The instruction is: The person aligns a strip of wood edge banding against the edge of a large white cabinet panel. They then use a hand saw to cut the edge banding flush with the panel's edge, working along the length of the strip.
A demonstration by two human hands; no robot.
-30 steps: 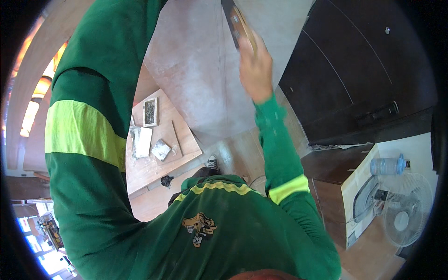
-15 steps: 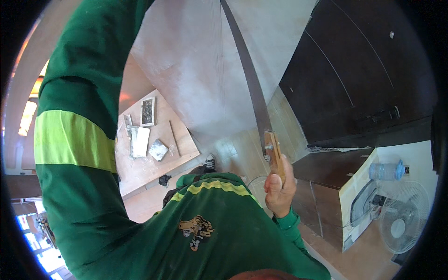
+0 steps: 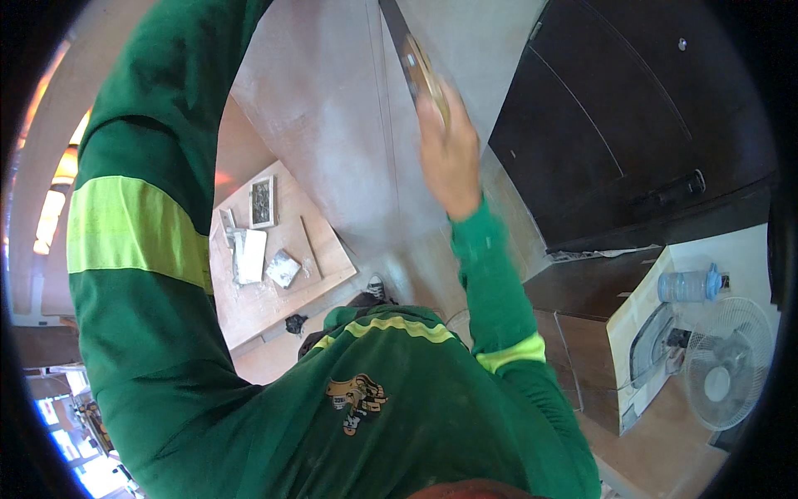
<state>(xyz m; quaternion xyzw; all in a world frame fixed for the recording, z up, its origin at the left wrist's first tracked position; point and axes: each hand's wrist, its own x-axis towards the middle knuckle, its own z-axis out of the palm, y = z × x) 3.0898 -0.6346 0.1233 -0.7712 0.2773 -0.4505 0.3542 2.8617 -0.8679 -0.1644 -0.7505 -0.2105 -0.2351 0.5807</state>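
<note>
My right hand point(image 3: 449, 150), slightly blurred, grips the light wooden handle point(image 3: 428, 71) of a long dark strip tool point(image 3: 393, 25), which runs up out of the top edge along a pale, dusty panel point(image 3: 316, 75). My left arm point(image 3: 141, 316), in a green sleeve with a yellow band, reaches up out of view at the top, so that hand is hidden.
Below left, a light wooden board point(image 3: 320, 262) holds a framed tray point(image 3: 262, 202), white slabs point(image 3: 251, 256) and a square block point(image 3: 283, 269). At right stand black doors point(image 3: 615, 100), a brown cabinet point(image 3: 573, 291), a water jug point(image 3: 690, 285) and a fan point(image 3: 719, 366).
My right hand and the tool's handle went down toward my body half a second ago and are now back up near the top, close to where they were a second ago.
</note>
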